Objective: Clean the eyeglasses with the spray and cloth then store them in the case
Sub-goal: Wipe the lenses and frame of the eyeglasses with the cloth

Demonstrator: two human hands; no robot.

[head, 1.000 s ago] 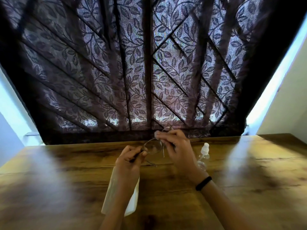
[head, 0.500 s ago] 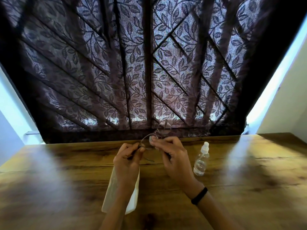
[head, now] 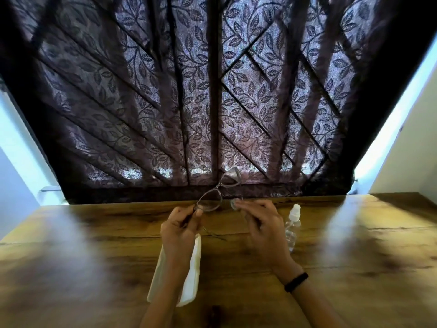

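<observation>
**Glasses held aloft, one-handed pinch carries the risk**

While the eyeglasses (head: 218, 192) hang in the air above the wooden table (head: 94, 256), the left hand (head: 179, 229) pinches them at one end of the frame, by the hinge. The right hand (head: 262, 223) sits just right of the eyeglasses with fingers curled; whether it grips a temple tip or a small pad cannot be told. The spray bottle (head: 293, 227) stands upright right of the eyeglasses, near the right hand. A white case (head: 192, 273) lies below them, under the left forearm. Likely hazards: a corner pinch could twist the frame, and the right hand could tip the bottle.
</observation>
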